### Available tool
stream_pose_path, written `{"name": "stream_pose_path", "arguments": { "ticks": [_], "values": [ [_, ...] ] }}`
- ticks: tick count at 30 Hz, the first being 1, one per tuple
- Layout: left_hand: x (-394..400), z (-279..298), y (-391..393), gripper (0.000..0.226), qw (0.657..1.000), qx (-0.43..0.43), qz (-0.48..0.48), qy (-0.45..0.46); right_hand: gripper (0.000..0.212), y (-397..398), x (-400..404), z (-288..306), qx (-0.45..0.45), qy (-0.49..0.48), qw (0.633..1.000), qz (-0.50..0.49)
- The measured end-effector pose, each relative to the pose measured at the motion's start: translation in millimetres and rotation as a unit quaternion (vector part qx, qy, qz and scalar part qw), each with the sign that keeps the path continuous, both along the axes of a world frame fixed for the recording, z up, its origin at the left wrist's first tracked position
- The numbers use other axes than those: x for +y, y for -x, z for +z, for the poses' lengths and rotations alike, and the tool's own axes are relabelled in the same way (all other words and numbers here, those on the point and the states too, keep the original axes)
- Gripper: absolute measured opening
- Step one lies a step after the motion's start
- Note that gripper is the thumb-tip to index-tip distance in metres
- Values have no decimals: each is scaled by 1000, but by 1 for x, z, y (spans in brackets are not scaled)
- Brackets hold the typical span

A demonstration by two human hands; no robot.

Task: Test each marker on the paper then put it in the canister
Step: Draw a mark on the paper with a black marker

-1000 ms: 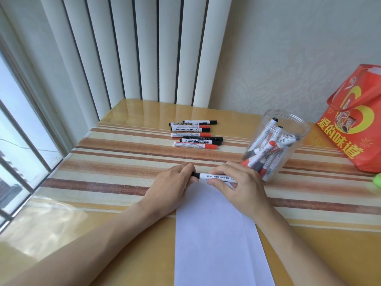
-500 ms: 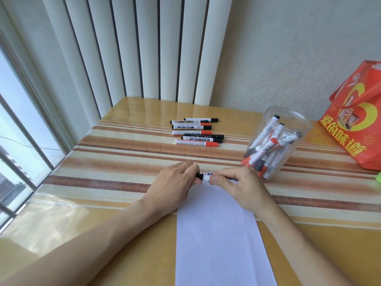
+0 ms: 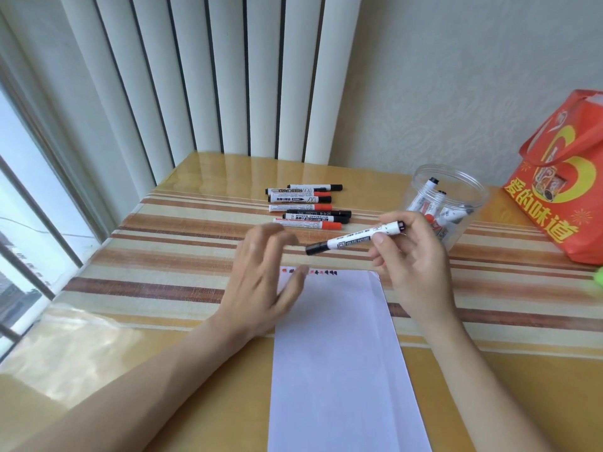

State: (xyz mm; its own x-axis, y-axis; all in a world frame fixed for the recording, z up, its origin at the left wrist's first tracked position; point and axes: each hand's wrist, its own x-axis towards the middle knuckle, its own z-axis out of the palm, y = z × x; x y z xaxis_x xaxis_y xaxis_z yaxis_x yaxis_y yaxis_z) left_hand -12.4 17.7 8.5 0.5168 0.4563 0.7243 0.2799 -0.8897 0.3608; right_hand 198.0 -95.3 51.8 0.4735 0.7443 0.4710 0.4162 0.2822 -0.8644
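From the head camera, the right hand [image 3: 412, 256] is gripping a capped black marker [image 3: 355, 238] between thumb and fingers, holding it tilted in the air above the far end of the paper [image 3: 339, 363]. The left hand [image 3: 261, 282] is hovering blurred over the paper's left edge, fingers loosely spread and holding nothing. The canister [image 3: 470, 190] is standing just behind the right hand with markers inside. Loose markers [image 3: 308, 207] are lying in a row farther back.
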Motion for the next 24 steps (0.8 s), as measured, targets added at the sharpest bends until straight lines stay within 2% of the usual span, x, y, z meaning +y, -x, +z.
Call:
{"name": "stream_pose_path", "arguments": {
  "ticks": [1,3,5,8,13,18,21,24],
  "values": [
    [-3,1,2,27,997,32,-64,-38,18,2,0,-2,-19,-5,1000,-13],
    [-5,-3,1,20,966,142,-207,-70,18,4,1,-4,-54,-15,998,-35],
    [-2,-13,-4,21,936,217,-270,-55,21,6,2,-1,-83,-26,994,-64],
    [1,-16,-8,29,934,242,-264,-11,26,4,2,16,-146,-49,980,-122],
    [-1,-14,-7,32,929,266,-256,-13,25,-3,-2,68,-198,-122,948,-219],
    [-2,-13,-8,32,930,266,-252,-7,27,-30,-6,116,-212,-173,910,-313],
    [-4,-11,-6,32,930,268,-251,-1,26,-45,-7,132,-264,-140,892,-339],
    [-5,-10,-6,32,929,272,-251,3,21,-56,-3,133,-293,-3,901,-320]
  ]
}}
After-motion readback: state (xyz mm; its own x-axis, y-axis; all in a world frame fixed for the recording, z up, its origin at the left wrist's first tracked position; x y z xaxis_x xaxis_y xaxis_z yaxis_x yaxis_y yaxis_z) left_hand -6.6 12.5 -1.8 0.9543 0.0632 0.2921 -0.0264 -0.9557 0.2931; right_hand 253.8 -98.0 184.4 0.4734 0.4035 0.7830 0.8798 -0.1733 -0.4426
